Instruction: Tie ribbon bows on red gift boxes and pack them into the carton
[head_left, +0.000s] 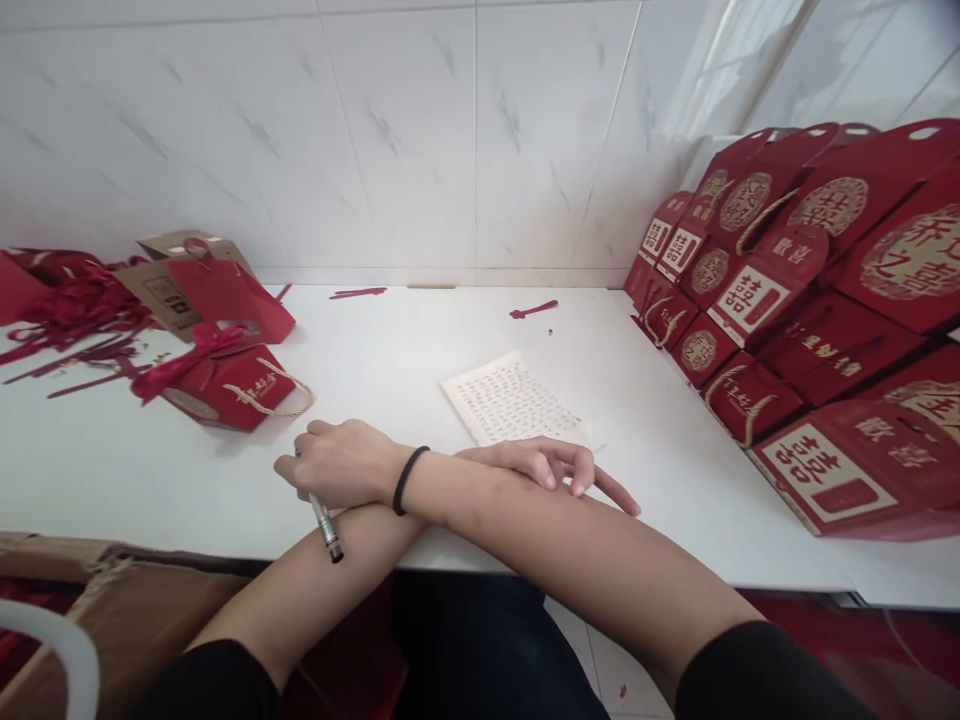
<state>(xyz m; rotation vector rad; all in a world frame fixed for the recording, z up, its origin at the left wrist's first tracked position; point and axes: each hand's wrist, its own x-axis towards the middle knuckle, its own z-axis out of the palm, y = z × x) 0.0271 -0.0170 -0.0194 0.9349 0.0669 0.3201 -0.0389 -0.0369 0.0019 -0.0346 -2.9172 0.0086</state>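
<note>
My forearms cross over the front of the white table. My right hand (349, 465) lies at the left side, closed round a pen (325, 530) with a clear barrel and a dark end that points toward me. A black band circles that wrist. Out past the right forearm, my left hand (551, 462) rests with its fingers loosely apart and nothing in them. Just behind it is a sheet of paper (514, 400) covered in rows of handwritten characters; the hand hides part of its near edge.
Stacked red gift boxes (750, 290) with gold and white prints fill the right side. To the left stand a small red box (247, 385) with a rope handle, a red and brown box (232, 290) and tangled red ribbons (82, 310). A cardboard carton (142, 620) sits below the table edge.
</note>
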